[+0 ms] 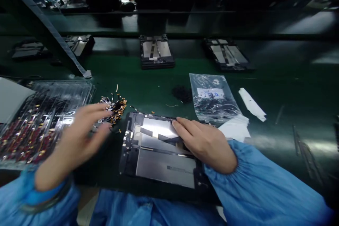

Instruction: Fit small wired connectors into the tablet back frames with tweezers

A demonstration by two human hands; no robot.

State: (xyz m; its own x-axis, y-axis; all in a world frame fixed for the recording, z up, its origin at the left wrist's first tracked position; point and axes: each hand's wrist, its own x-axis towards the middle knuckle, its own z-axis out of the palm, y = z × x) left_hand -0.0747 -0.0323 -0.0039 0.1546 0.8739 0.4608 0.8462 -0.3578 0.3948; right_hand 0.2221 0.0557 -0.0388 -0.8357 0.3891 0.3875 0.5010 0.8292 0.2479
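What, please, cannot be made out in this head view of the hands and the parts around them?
- Left hand: motion-blurred; any grip on the small gold parts is unclear.
- Opened tablet: right side hidden under the right hand.
- Plastic bag: label too small to read.

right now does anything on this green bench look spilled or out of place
Yes. A loose heap of small gold and black connector parts lies scattered on the green bench mat beside the clear plastic parts tray, with the left hand reaching into it. A torn white paper strip lies askew by the clear plastic bag.
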